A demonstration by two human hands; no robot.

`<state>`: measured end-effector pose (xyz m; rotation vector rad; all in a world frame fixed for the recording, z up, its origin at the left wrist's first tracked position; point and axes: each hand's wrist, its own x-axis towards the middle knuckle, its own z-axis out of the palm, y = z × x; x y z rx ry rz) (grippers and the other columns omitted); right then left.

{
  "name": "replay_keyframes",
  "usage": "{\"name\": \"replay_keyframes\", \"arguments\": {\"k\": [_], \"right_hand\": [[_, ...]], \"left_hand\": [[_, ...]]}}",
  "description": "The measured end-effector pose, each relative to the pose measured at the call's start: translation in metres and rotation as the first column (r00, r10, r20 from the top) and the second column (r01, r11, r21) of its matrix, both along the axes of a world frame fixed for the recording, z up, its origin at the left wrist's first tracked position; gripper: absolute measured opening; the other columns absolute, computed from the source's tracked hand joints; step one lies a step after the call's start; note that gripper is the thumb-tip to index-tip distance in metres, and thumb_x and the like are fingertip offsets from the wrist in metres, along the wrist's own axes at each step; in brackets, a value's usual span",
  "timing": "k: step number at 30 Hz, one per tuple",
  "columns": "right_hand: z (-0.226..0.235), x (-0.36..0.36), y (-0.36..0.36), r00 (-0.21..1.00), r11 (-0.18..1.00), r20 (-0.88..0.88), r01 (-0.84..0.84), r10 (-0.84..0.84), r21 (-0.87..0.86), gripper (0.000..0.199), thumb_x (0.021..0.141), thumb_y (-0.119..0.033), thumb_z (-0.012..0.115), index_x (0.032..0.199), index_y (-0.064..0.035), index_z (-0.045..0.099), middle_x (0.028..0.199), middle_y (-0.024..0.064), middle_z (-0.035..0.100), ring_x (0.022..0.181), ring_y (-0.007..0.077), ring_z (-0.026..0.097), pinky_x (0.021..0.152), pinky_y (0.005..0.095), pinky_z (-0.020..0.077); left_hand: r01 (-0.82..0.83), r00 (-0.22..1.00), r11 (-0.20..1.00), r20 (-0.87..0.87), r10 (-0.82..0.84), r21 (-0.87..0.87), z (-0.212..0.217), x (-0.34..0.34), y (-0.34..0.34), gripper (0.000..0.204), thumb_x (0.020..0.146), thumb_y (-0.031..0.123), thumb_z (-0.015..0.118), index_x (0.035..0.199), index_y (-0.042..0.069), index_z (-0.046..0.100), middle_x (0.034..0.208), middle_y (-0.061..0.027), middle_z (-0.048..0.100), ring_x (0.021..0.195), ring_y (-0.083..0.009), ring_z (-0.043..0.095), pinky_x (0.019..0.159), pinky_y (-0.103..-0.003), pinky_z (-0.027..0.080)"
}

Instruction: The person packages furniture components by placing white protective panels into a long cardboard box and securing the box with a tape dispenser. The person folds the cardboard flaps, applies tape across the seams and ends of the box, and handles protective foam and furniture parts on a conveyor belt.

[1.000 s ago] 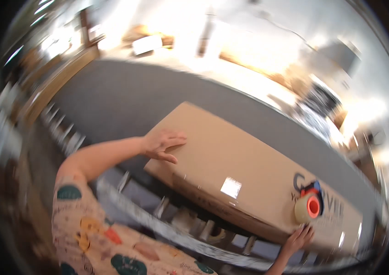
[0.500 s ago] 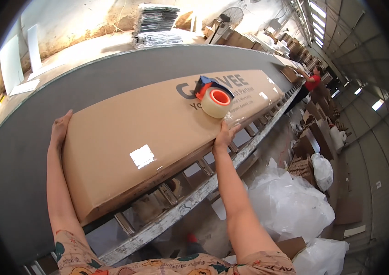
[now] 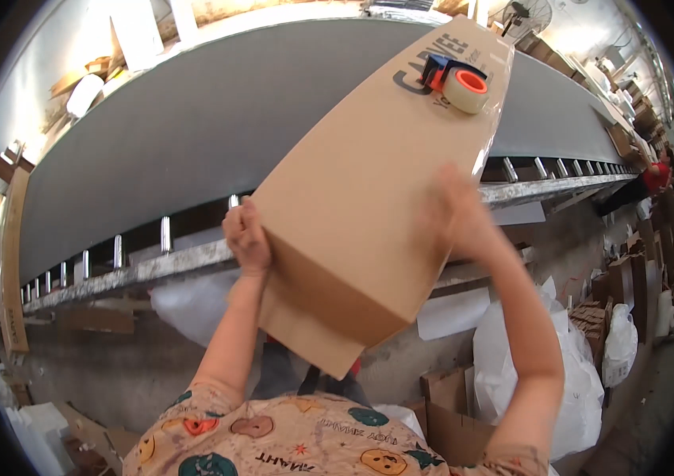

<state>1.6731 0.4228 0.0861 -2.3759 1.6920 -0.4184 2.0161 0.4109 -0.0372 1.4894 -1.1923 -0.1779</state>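
Note:
A long brown cardboard box point(image 3: 368, 182) lies slanted across the roller rail, its near end sticking out toward me over the edge. My left hand point(image 3: 246, 236) grips the box's near left corner. My right hand point(image 3: 457, 214), blurred, presses on the box's right side near the near end. A tape dispenser point(image 3: 456, 79) with a roll of clear tape and an orange core rests on the far end of the box, on its top face.
A grey conveyor belt point(image 3: 194, 119) runs behind a metal roller rail point(image 3: 138, 266). White plastic bags point(image 3: 583, 373) and cardboard boxes point(image 3: 606, 293) lie on the floor at right. A person in red point(image 3: 654, 178) stands far right. Cardboard sheets lean at the left.
The box has swung from lying along the belt to pointing toward me, its near end pulled off the rail. Both hands shifted to the near end.

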Motion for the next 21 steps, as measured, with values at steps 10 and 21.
{"name": "replay_keyframes", "arguments": {"k": [10,21], "right_hand": [[-0.015,0.082,0.159,0.949,0.988,-0.285,0.103,-0.133,-0.117,0.101,0.056,-0.018,0.082,0.143,-0.0055,0.032,0.145,0.0208,0.032,0.138,0.0390,0.025,0.113,0.0470,0.0243],[-0.034,0.116,0.179,0.907,0.925,-0.352,0.095,-0.234,-0.368,0.081,0.063,-0.013,0.076,0.136,-0.0026,0.042,0.139,0.0220,0.038,0.131,0.0404,0.035,0.106,0.0502,0.0336]], "left_hand": [[0.479,0.843,0.824,0.421,-0.335,-0.303,0.055,-0.019,0.055,0.067,0.074,0.041,0.076,0.126,0.009,0.048,0.131,-0.0131,0.044,0.127,-0.0309,0.037,0.104,-0.047,0.030],[0.683,0.345,0.725,0.913,-0.218,-0.085,0.011,-0.017,0.069,0.063,0.080,0.012,0.057,0.139,0.019,0.036,0.138,-0.0147,0.037,0.131,-0.0316,0.037,0.109,-0.057,0.024]]}}
